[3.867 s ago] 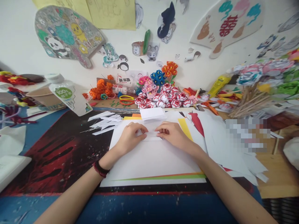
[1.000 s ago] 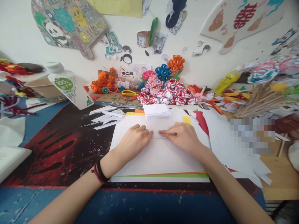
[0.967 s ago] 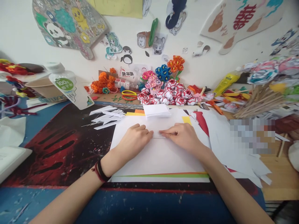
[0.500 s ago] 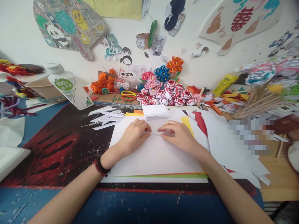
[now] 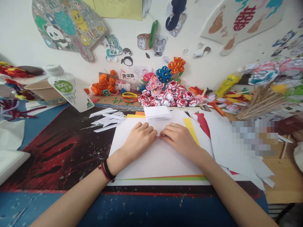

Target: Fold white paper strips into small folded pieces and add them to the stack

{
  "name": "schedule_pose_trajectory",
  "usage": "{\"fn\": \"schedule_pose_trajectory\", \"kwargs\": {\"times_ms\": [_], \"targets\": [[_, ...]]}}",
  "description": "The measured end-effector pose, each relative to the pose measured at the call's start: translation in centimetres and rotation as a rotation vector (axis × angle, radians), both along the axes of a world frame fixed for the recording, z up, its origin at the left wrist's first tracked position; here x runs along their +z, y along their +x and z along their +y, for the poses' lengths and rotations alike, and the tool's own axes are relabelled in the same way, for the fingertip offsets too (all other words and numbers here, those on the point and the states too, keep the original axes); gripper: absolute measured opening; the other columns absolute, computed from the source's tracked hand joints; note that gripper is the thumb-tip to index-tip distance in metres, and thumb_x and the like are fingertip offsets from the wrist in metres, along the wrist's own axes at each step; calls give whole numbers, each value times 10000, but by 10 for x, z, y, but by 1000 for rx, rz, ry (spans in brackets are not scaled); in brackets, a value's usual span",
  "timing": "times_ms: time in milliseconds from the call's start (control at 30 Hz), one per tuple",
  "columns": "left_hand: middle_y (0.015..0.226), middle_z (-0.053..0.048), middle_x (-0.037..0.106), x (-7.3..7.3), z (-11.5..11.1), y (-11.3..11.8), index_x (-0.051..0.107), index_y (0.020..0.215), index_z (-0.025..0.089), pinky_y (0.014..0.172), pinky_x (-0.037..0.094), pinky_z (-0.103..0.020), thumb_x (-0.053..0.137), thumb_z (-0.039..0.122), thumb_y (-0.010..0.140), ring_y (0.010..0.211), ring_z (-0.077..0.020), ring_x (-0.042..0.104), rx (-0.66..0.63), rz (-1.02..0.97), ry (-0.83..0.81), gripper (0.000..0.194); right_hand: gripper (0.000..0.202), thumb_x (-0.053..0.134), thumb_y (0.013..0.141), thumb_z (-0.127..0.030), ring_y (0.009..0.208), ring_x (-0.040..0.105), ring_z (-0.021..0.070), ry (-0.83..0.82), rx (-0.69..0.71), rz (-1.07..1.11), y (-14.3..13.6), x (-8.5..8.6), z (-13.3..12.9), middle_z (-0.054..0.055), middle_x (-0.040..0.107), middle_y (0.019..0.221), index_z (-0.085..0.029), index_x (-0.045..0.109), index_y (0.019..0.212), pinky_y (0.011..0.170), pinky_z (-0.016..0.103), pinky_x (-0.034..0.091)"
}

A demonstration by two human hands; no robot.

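My left hand [image 5: 140, 138] and my right hand [image 5: 181, 138] meet above a large white sheet [image 5: 156, 162]. Their fingers are closed in pinches, nearly touching, on a small piece of white paper [image 5: 158, 136]. Only a sliver of that piece shows, since the fingers hide most of it. Just beyond the hands lies a small stack of white paper [image 5: 157, 113]. Yellow, orange and green paper edges stick out from beneath the large sheet. To the left, thin white paper strips [image 5: 107, 119] lie in a loose heap.
Red-and-white paper roses [image 5: 172, 96] line the back, beside orange flowers [image 5: 104, 83]. A white bottle [image 5: 71, 90] stands at left, near a dark mat [image 5: 78, 151]. At right are paper sheets [image 5: 227, 148], stick-stemmed flowers [image 5: 258, 94] and a yellow bottle [image 5: 228, 83].
My hands have come closer together, and my left hand has turned so its back faces up more. Less of the small paper shows between the fingers.
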State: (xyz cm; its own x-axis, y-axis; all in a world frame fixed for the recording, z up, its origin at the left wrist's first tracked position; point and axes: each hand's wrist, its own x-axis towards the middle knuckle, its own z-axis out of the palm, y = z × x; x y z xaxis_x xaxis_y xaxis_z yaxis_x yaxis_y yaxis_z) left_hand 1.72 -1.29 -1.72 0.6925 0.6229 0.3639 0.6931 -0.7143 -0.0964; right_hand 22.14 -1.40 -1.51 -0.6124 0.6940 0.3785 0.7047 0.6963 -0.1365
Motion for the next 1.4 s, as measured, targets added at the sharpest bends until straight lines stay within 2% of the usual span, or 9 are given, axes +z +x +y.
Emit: {"fn": "schedule_pose_trajectory", "kwargs": {"times_ms": [167, 367, 567, 700, 833, 967, 1100, 1300, 1400], "targets": [[744, -50, 583, 7, -2, -8, 564, 773, 160, 656, 320, -349, 457, 182, 960, 766, -205, 487, -45, 94, 41, 216, 192, 541, 931, -184, 736, 557, 160, 103, 47, -81, 0, 3, 0, 31, 652, 738, -156, 644, 772, 672, 293, 357], [745, -59, 576, 18, -10, -12, 543, 770, 155, 635, 324, -343, 521, 122, 904, 739, -218, 487, -71, 206, 57, 140, 225, 486, 944, -133, 757, 563, 162, 74, 103, -110, 7, 8, -2, 41, 657, 771, -149, 688, 847, 673, 288, 372], [753, -46, 572, 23, -10, -17, 546, 763, 161, 645, 324, -345, 517, 136, 915, 745, -214, 491, -122, 226, 13, 157, 249, 503, 921, -96, 700, 530, 156, 21, 139, -67, 15, 9, -2, 22, 621, 699, -184, 735, 897, 641, 284, 353], [755, -40, 574, 21, -7, -23, 587, 762, 165, 657, 321, -338, 504, 167, 933, 763, -201, 502, -164, 189, -34, 190, 255, 524, 907, -90, 667, 527, 145, -77, 126, -60, 17, 10, -3, 7, 627, 675, -211, 748, 906, 652, 281, 362], [784, -42, 586, 17, -2, -27, 626, 802, 162, 658, 336, -324, 552, 309, 925, 767, -196, 508, -141, 119, -88, 206, 133, 600, 898, -201, 752, 587, 153, -120, 86, -50, 15, 10, -3, 14, 680, 804, -201, 725, 942, 699, 285, 398], [765, -48, 567, 14, 0, -27, 605, 787, 148, 650, 343, -317, 474, 222, 961, 744, -190, 489, -172, 139, -56, 230, 113, 607, 901, -255, 779, 605, 154, -113, 62, -49, 11, 10, -2, 26, 678, 872, -171, 683, 903, 713, 284, 421], [754, -58, 556, 14, -1, -26, 578, 764, 145, 636, 335, -331, 424, 147, 963, 734, -195, 482, -190, 199, 40, 252, 129, 563, 926, -234, 796, 597, 163, -107, 70, -62, 9, 10, -2, 35, 672, 871, -150, 643, 871, 716, 291, 435], [771, -50, 584, 10, -3, -23, 600, 807, 149, 632, 339, -330, 469, 319, 966, 742, -198, 506, -122, 114, 11, 267, 204, 461, 963, -187, 796, 594, 176, -62, 36, -88, 6, 9, -4, 59, 661, 862, -144, 636, 868, 740, 311, 449], [755, -33, 593, 6, -3, -23, 607, 797, 153, 637, 354, -321, 489, 272, 957, 723, -187, 511, -50, 16, -67, 232, 183, 470, 956, -186, 791, 597, 175, -106, 13, -24, 4, 10, -5, 57, 662, 870, -150, 634, 884, 729, 306, 453]]}}
